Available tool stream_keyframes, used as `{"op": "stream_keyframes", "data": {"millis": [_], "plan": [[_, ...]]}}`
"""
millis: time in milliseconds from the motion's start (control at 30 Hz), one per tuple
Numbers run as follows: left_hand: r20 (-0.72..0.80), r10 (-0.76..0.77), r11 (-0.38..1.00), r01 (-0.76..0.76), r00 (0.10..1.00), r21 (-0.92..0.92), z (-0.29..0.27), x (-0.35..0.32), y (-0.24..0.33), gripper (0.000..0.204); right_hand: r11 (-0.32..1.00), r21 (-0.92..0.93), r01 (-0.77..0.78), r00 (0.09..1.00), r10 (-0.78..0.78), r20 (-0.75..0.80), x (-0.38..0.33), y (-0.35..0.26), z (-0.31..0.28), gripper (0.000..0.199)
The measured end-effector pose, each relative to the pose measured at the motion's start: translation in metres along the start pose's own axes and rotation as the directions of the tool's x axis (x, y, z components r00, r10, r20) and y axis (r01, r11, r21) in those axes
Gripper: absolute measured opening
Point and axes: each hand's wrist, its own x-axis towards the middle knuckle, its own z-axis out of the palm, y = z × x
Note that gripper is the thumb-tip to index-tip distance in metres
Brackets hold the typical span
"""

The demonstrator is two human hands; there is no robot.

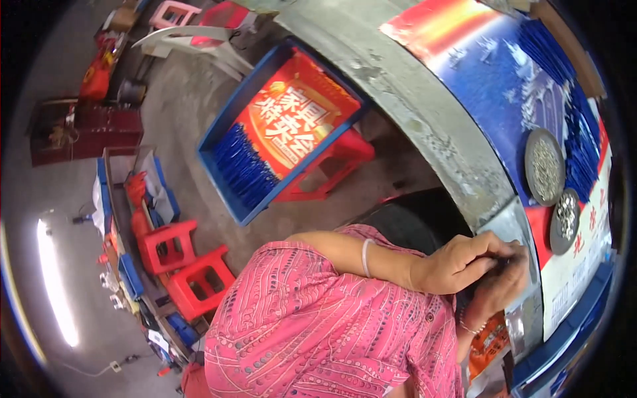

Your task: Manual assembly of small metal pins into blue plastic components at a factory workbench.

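My left hand (454, 264), with a pale bangle on its wrist, is closed, with thumb and fingers pinched together at the bench edge. Just below, my right hand (494, 286), wearing a beaded bracelet, is closed too, its fingertips meeting those of the left. Whatever lies between the fingers is too small and shaded to make out. Closest to the hands on the bench is a round dish of shiny small metal parts (565, 222). Touching it stands a larger grey dish (545, 167) filled with small silvery pieces. Slim blue stick-like parts (580, 149) lie in piles behind the dishes.
A blue tray (215, 136), lined with a red printed sheet and partly filled with blue stick-like parts (242, 166), rests on a red stool (332, 166). More red stools (199, 282) stand by a cluttered bench. The worn grey bench edge (424, 113) curves past the hands.
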Motion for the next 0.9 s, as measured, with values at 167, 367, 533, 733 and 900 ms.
{"op": "stream_keyframes", "data": {"millis": [167,367,533,733,900], "plan": [[-0.224,-0.125,0.765,0.238,0.967,0.599,-0.115,-0.025,0.027,0.025,0.963,0.261,0.067,0.992,-0.092,0.082,0.013,-0.011,-0.006,0.051],[-0.320,0.268,-0.070,0.350,0.909,0.934,-0.336,-0.091,0.091,0.015,0.998,-0.023,0.059,0.989,-0.055,0.134,-0.001,-0.018,0.001,0.054],[-0.461,0.253,-0.188,0.510,0.851,0.839,-0.407,-0.159,0.117,0.010,0.988,-0.085,0.127,0.942,-0.093,0.323,0.003,-0.031,0.012,0.049],[-0.375,0.230,-0.273,0.430,0.898,0.861,-0.434,-0.187,0.103,0.012,0.943,-0.223,0.246,0.894,-0.132,0.428,0.008,-0.040,0.009,0.035],[-0.325,0.219,-0.337,0.384,0.920,0.860,-0.419,-0.164,0.115,0.017,0.962,-0.211,0.171,0.904,-0.068,0.422,0.009,-0.039,-0.009,0.017]]}}
